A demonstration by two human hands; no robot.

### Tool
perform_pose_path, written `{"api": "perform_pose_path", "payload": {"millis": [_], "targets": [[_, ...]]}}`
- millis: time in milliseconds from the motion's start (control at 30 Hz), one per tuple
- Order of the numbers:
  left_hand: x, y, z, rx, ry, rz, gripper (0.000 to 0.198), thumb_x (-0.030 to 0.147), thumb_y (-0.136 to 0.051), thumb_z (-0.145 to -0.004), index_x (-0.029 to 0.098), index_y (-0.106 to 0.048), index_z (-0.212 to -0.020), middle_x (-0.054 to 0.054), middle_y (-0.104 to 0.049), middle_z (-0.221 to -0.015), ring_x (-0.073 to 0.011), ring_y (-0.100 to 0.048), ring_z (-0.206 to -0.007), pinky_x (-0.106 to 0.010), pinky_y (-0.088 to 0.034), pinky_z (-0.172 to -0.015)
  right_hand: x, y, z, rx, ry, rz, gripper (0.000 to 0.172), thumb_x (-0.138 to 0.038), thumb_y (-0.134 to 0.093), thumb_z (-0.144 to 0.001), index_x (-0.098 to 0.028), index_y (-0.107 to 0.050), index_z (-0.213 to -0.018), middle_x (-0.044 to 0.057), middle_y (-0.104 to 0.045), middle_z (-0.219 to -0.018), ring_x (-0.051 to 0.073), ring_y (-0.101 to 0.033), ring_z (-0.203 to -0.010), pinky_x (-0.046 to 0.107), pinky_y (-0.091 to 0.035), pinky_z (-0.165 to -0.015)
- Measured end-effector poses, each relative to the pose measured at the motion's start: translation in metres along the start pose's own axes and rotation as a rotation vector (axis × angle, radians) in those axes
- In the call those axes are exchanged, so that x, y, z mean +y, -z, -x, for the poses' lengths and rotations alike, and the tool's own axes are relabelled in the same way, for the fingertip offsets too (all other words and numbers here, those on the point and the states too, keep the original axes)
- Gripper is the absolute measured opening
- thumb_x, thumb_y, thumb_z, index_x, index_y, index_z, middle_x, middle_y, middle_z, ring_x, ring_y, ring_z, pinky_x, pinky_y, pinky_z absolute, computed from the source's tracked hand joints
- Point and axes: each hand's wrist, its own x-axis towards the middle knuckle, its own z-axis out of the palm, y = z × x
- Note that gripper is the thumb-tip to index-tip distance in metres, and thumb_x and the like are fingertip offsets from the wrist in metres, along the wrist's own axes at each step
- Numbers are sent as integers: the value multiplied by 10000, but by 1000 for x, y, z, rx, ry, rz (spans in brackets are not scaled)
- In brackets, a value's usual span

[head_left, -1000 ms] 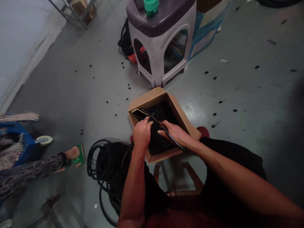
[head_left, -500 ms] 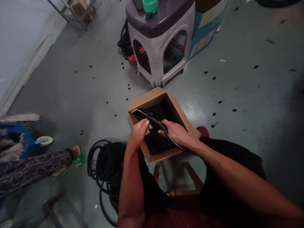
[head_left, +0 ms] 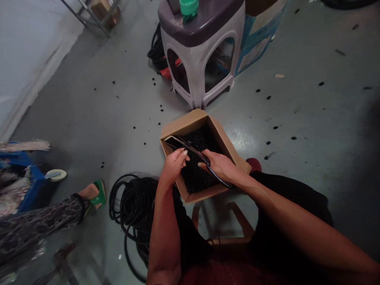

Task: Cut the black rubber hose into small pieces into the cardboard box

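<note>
**Glossy black cable gripped over a cardboard box of black chips**

The person's right hand (head_left: pixel 221 167) was closed around a length of glossy black cable (head_left: pixel 194 150), which ran from beside the wrist across the open brown cardboard box (head_left: pixel 186 126) toward its corner at about 10 o'clock. There, a flat dark piece with a pale edge (head_left: pixel 172 141) lay against the cable, too small to identify. The left hand (head_left: pixel 173 166) was curled, its fingers bent just beside the cable over the box's left side; whether it gripped anything could not be told. The box was heaped with small black chips (head_left: pixel 196 174), and more lay scattered across the grey painted floor (head_left: pixel 89 118).

At 12 o'clock from the box stood a white plastic stool with a purple top (head_left: pixel 196 71), a green-capped bottle (head_left: pixel 188 6) on it. At 7 o'clock lay a loose coil of black cable (head_left: pixel 133 209) — and at 9 o'clock, a co-worker's patterned trouser leg and green sandal (head_left: pixel 96 196) stood near a blue cart (head_left: pixel 32 190).
</note>
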Motion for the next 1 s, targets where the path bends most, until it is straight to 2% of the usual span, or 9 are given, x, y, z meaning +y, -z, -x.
{"api": "perform_pose_path", "payload": {"millis": [133, 300, 500, 700, 1000], "targets": [[3, 3, 2, 18, -14, -60, 309, 387, -483, -871, 137, -650, -939, -2, -602, -713, -92, -463, -563, -223, -381, -580, 5, -2, 1, 12, 59, -13, 230, -412, -495, -924, -203, -484, -1020, 92, -616, -1015, 226, -599, -896, 295, -377, -722], [1, 6, 2, 58, -18, -207, 316, 350, -492, -870, 141, -689, -1002, -12, -647, -727, -115, -518, -597, -236, -416, -634, 8, -1, 2, -28, 72, -26, 288, -458, -485, -929, -192, -481, -1038, 108, -602, -1047, 240, -588, -938, 320, -401, -770], [-5, 3, -1, 111, -134, -448, 298, 264, -516, -886, 147, -715, -1074, -99, -716, -983, -210, -639, -920, -309, -460, -866, 8, 0, 1, -69, 54, -55, 279, -442, -485, -919, -185, -474, -1029, 121, -605, -1046, 258, -594, -950, 334, -404, -778], [-3, 0, 0, 122, -162, -605, 307, 250, -498, -911, 155, -702, -1121, -115, -710, -1022, -234, -644, -981, -324, -463, -903, 5, -3, 1, -66, 53, -107, 212, -410, -461, -921, -201, -431, -925, 95, -608, -956, 221, -587, -836, 301, -390, -718], [-6, 0, 1, 124, -148, -600, 326, 282, -465, -929, 178, -692, -1139, -90, -724, -1003, -227, -647, -965, -329, -471, -896, 2, -7, 1, -71, 4, -72, 205, -412, -453, -926, -207, -446, -930, 57, -628, -828, 185, -561, -684, 256, -315, -604]]}}
